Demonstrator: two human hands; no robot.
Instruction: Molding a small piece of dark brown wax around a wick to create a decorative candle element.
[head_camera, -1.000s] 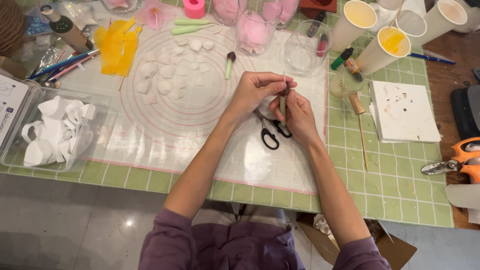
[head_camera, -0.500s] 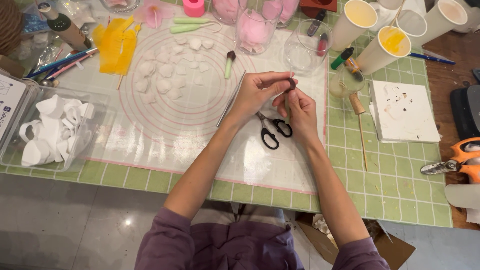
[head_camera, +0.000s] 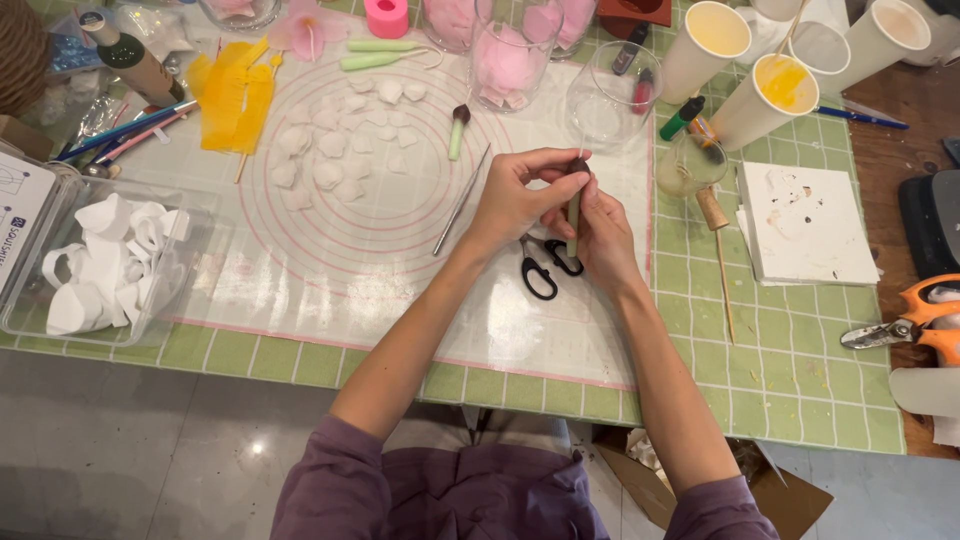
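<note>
**Both hands on the green stem, dark bud at the top**

Nearest me, my purple sleeves (head_camera: 440, 495) came up over the edge of the worktop (head_camera: 800, 370), forearms angling in to meet above the clear mat (head_camera: 330, 270). My right hand (head_camera: 605, 235) gripped the pale green stem (head_camera: 573, 222) upright, fingers wrapped and pressed around its lower half. My left hand (head_camera: 520, 200) came across from the side, thumb and forefinger pinched on the small dark bud (head_camera: 577, 165) at the stem's tip. So the piece sat off the mat, held in the air between both hands, just above the black-handled scissors (head_camera: 545, 272).

The risk, as I judged it: the bud looked small and soft, and too hard a pinch could have flattened it or twisted it off the stem. A slip downward would have dropped it onto the scissors.

Just left of my hand lay a thin metal tool (head_camera: 461, 200), apart from my fingers. Further out, white petals (head_camera: 330, 140) lay scattered on the mat, with a second budded stem (head_camera: 458, 128) among them. Beyond stood a glass of pink petals (head_camera: 505, 62) and an empty glass (head_camera: 610, 100); a careless elbow could have knocked either. Paper cups (head_camera: 770, 95) stood far right, the tub of white curls (head_camera: 105, 260) far left.
</note>
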